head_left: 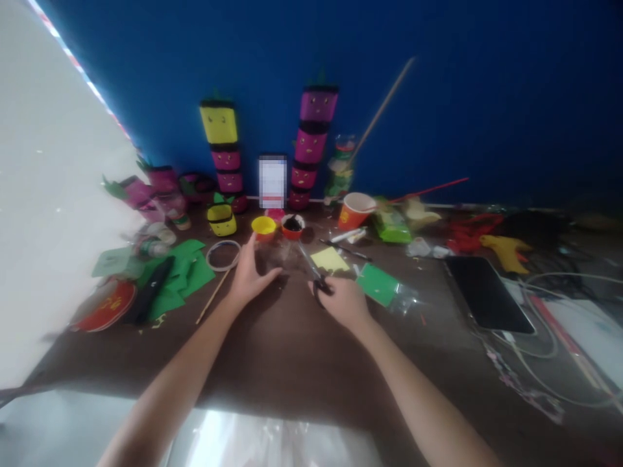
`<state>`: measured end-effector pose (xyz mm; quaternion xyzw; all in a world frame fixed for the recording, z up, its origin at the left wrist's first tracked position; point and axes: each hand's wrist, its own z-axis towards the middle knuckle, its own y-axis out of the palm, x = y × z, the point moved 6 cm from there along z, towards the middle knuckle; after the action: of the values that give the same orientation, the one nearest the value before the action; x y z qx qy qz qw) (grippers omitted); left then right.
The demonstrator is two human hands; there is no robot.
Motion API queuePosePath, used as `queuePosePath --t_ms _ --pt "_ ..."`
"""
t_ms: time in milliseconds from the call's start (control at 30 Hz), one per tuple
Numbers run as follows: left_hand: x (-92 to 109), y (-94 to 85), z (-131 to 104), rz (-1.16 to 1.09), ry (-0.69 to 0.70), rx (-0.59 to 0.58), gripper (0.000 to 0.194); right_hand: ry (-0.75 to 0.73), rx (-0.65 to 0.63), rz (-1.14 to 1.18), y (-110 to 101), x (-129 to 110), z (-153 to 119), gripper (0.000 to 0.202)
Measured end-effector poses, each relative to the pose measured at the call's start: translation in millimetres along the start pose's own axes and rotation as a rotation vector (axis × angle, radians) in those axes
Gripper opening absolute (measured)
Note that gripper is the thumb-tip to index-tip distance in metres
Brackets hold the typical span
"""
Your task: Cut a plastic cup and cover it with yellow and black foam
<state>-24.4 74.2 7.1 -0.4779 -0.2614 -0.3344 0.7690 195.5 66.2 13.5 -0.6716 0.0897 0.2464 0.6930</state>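
Observation:
My right hand point(345, 299) is closed around the dark handles of a pair of scissors point(318, 279), whose blades point away from me over the table. On the left, my left hand point(253, 275) has its thumb and fingers apart with nothing between them, fingertips by a small cup of yellow paint point(263, 227). Beside that cup stands a cup of black paint point(293, 225). A yellow paper piece point(331, 259) lies just beyond the scissors, and a green sheet point(377, 284) is right of my right hand. A roll of tape point(224, 255) lies left of my left hand.
Against the blue wall stand stacks of yellow point(219, 123) and magenta point(311, 146) boxes with drawn faces. An orange paper cup point(355, 211) holds a red stick. To the right are a black tablet point(489, 295), cables and a yellow glue gun point(506, 251). Green sheets point(187, 272) lie left.

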Motion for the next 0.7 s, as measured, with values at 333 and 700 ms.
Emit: queuePosePath --t_ms 333,700 --pt "-8.7 8.8 4.0 0.001 -0.085 -0.022 0.087 0.012 -0.002 -0.036 3.4 -0.7 0.3 0.04" --pt "-2.8 9.6 5.4 0.07 -0.043 -0.014 0.068 0.039 0.005 -0.102 3.8 -1.0 1.2 0.042"
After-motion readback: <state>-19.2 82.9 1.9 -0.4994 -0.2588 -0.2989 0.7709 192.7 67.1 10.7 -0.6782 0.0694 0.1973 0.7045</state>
